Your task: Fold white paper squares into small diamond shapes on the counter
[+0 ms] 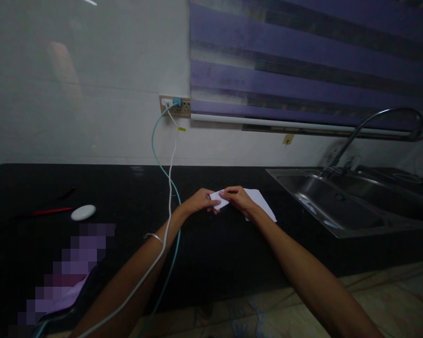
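A small folded-looking piece of white paper (218, 201) is held between my two hands, above the black countertop (211, 263). My left hand (200, 201) grips its left side, thumb on top and fingers beneath. At its upper right edge, my right hand (238, 197) pinches the paper between thumb and fingers. More white paper (262, 205) lies flat on the counter just right of my right hand, partly hidden by that hand and wrist.
White (171, 183) and teal (154, 141) cables run from the wall socket (175, 107) down across my left forearm. A white oval object (83, 212) and a red stick-like item (54, 211) lie at left, near a blurred-out device. A steel sink (320, 202) with a tap (370, 117) sits at right.
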`<state>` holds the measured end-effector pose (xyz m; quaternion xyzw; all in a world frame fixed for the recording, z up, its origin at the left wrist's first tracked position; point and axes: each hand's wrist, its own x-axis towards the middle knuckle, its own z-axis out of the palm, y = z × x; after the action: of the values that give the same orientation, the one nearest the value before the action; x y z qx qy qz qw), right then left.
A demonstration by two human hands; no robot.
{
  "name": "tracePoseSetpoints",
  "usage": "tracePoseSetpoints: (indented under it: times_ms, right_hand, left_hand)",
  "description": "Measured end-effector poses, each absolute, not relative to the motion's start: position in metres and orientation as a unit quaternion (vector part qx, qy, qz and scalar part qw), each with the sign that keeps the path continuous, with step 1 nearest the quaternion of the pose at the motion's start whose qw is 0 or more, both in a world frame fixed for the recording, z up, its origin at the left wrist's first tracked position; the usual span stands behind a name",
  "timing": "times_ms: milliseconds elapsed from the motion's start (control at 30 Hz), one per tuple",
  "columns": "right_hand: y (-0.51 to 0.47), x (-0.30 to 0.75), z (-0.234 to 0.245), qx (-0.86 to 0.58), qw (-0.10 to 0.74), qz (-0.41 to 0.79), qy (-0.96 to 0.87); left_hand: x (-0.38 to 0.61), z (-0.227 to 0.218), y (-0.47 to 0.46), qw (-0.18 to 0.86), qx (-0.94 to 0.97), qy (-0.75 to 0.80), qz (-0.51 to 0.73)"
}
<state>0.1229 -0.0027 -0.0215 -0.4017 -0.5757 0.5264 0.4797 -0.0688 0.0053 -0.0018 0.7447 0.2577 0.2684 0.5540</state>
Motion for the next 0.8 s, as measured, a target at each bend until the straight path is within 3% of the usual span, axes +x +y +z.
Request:
tracePoseSetpoints:
  times_ms: [533, 800]
  right_hand:
    - [0.001, 0.122, -0.022, -0.396, 0.499, 0.534, -0.555]
    - [-0.008, 0.121, -0.012, -0.333, 0.476, 0.593, -0.558]
  left_hand:
    - [-0.069, 0.0, 0.002, 0.592, 0.707, 0.269, 0.277]
    - [-0.071, -0.011, 0.007, 0.646, 0.625, 0.267, 0.347]
